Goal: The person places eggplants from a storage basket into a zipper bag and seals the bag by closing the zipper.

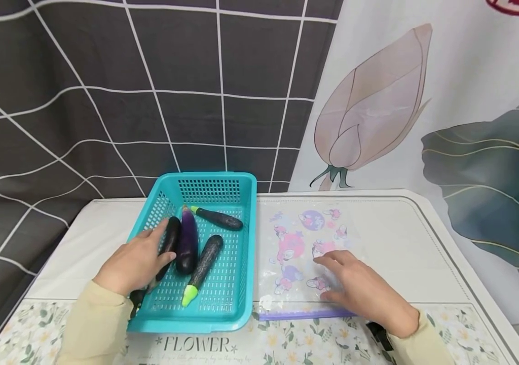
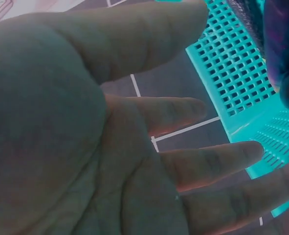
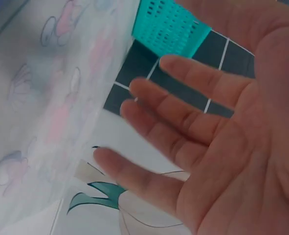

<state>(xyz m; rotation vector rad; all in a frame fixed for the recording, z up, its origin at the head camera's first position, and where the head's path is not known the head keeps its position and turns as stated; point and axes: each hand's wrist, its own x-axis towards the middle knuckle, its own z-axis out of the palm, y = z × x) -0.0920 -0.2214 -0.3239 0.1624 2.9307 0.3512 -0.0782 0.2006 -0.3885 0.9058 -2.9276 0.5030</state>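
Note:
In the head view, a teal plastic basket holds several long dark vegetables. A purple eggplant lies in its middle, beside a blackish eggplant. To their right are two dark, rough-skinned vegetables with bright green ends, one nearer and one farther back. My left hand is over the basket's left rim, fingers extended and spread beside the blackish eggplant; its palm is bare in the left wrist view. Over a clear zip bag with pink and purple cartoon prints, my right hand has loosely bent fingers, holding nothing.
Basket and bag lie side by side on a white table with a floral cloth along its front. A dark grid-patterned curtain and a pale flower-print one hang right behind the table's back edge.

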